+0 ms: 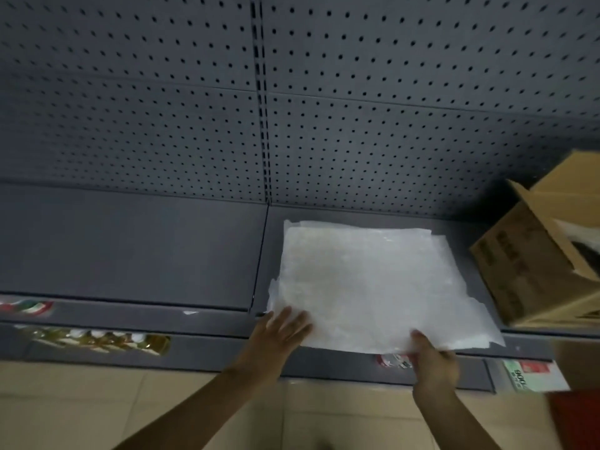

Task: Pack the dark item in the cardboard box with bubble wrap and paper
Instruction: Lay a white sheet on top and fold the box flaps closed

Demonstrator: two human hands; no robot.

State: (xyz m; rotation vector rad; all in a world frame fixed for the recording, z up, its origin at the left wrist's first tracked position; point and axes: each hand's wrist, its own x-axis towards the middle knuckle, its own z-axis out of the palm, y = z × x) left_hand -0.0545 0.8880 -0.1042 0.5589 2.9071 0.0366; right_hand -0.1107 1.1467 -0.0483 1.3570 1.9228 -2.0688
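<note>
left hand (281,331): flat, released, pressing thin white wrapping sheets (367,284) at centre right | right hand (433,360): pinching their front edge | dark item (586,248): inside brown cardboard box (532,271), far right

The bubble wrap (373,284) lies flat on the shelf (130,248); at its three o'clock stands the cardboard box (532,264), at twelve o'clock the pegboard (162,108).

A shop aisle: grey metal shelf (130,241) backed by pegboard panel (130,108), price tag (526,375) on the shelf edge.
</note>
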